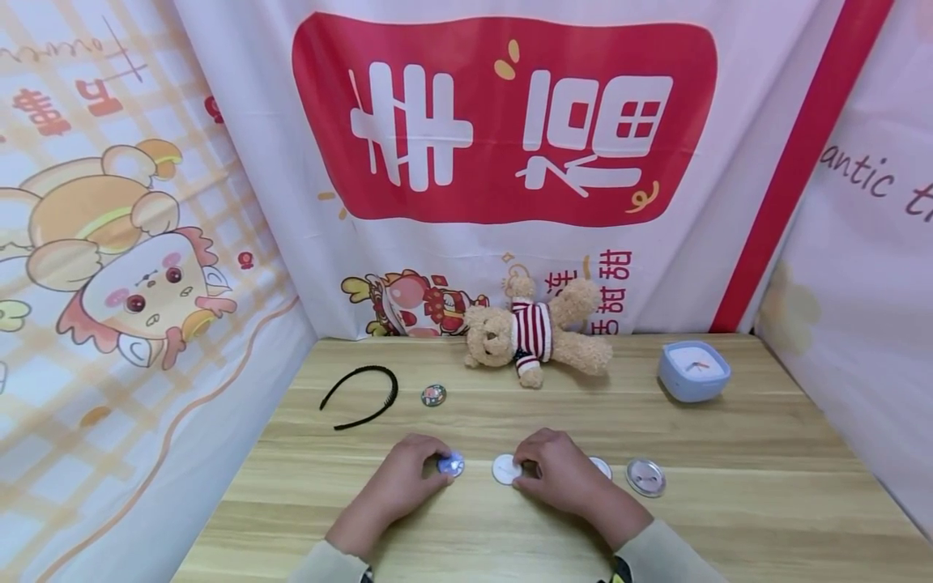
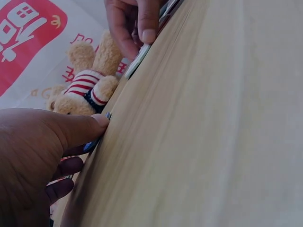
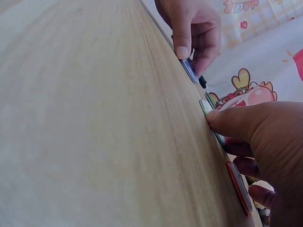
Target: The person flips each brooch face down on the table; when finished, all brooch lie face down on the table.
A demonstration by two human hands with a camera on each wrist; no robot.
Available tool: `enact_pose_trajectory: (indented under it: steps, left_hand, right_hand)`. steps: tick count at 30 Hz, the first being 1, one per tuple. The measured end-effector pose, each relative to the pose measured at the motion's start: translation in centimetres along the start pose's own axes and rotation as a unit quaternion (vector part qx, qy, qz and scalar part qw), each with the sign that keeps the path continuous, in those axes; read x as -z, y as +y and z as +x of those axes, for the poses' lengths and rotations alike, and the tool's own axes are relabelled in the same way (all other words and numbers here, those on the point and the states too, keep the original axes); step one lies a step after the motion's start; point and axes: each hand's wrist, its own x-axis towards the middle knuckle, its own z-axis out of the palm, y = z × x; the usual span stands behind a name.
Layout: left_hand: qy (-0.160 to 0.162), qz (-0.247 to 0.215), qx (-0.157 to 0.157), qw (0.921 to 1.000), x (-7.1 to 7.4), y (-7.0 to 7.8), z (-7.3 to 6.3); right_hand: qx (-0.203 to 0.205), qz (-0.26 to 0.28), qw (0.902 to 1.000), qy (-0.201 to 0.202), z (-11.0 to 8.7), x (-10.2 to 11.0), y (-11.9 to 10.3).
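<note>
Low over the table, my left hand (image 1: 410, 476) pinches a small blue round badge (image 1: 452, 464) by its edge, between thumb and fingers. To the right, my right hand (image 1: 555, 470) holds a white-faced round badge (image 1: 504, 469) the same way, thumb on the near side. Both badges lie at the tabletop with a short gap between them. Another white disc (image 1: 601, 467) is partly hidden behind the right hand. Beyond it rests a silver badge (image 1: 646, 478), its metal back and pin facing up. In the right wrist view, a red-edged badge (image 3: 239, 188) sits beside the right fingers.
A picture badge (image 1: 433, 395) and a black headband (image 1: 394, 389) lie farther back on the wooden table (image 1: 466, 542). A teddy bear (image 1: 532, 332) in a striped top lies against the back cloth. The blue clock (image 1: 694, 372) stands at the back right.
</note>
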Motion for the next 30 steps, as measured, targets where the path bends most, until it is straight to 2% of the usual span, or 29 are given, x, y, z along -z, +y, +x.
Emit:
enact_pose_trajectory:
  steps: [7, 13, 19, 23, 30]
  left_hand:
    - [0.003, -0.005, -0.021, 0.9998, -0.6, 0.3, 0.5]
    - [0.001, 0.004, -0.038, 0.9993, -0.4, 0.0, 0.4]
    - [-0.004, 0.007, -0.046, 0.9989, -0.3, -0.1, 0.4]
    - [-0.002, 0.002, -0.045, 0.9990, -0.4, -0.3, 0.5]
    - [0.003, -0.014, -0.042, 0.9990, -0.5, -0.7, 0.5]
  right_hand:
    - [-0.002, 0.000, 1.0000, -0.006, 0.1, 0.1, 0.0]
    - [-0.012, -0.003, 0.9999, -0.010, 0.1, 0.2, -0.2]
    - [-0.018, 0.007, 0.9998, 0.003, 0.4, 0.1, -0.7]
    - [-0.004, 0.011, 0.9999, 0.001, 1.2, -0.3, -1.7]
    - [0.021, -0.009, 0.9994, -0.027, 3.3, -1.9, -3.9]
